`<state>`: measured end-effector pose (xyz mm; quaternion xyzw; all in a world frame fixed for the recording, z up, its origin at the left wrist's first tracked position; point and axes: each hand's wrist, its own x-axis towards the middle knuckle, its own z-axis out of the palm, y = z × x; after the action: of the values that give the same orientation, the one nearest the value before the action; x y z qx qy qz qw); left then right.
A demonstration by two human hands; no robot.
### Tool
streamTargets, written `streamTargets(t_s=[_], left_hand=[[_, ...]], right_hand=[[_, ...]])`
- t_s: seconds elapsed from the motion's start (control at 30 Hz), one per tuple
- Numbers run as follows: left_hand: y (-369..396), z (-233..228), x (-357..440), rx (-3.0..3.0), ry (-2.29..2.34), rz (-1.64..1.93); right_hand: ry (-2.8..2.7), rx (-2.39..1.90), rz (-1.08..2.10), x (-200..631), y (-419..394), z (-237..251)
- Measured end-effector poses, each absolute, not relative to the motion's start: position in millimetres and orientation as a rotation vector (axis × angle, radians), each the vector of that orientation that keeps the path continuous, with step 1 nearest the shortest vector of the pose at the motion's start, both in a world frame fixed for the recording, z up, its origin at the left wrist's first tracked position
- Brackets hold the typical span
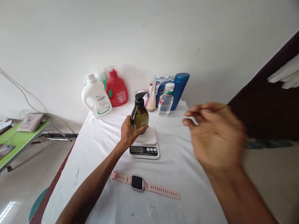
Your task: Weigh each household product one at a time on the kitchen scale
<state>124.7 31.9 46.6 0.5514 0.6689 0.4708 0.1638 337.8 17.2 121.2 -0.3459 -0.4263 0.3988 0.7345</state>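
My left hand is closed around the lower part of a dark green-brown pump bottle with a black pump head. The bottle stands upright over the platform of a white kitchen scale; whether its base bears on the platform is hidden by my hand. Nothing lit shows on the scale's display. My right hand is raised at the right, blurred, its fingers half curled and the thumb apart from them, with nothing seen in it. A pink-strapped smartwatch lies stretched out in front of the scale.
Along the wall stand a white detergent jug, a red jug, a cream tube, a clear bottle and a blue bottle. A white cloth covers the table. At left is a green table.
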Motion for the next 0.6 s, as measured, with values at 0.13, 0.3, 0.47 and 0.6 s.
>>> streamTargets(t_s=[0.13, 0.3, 0.47, 0.6], left_hand=[[24.5, 43.7, 114.2, 1.645, 1.667, 1.432], [10.4, 23.0, 82.2, 1.473, 1.592, 1.525], [4.5, -10.3, 54.1, 1.265, 1.751, 1.513], [3.6, -15.6, 51.1, 1.323, 1.753, 1.459]], right_hand=[[-0.582, -0.833, 1.082, 317.3, 65.4, 80.1], [-0.583, -0.989, 1.015, 315.8, 93.1, 12.1], [-0.884, -1.162, 0.919, 322.0, 90.0, -20.5], [-1.101, -1.274, 0.899, 323.3, 92.0, -22.2]])
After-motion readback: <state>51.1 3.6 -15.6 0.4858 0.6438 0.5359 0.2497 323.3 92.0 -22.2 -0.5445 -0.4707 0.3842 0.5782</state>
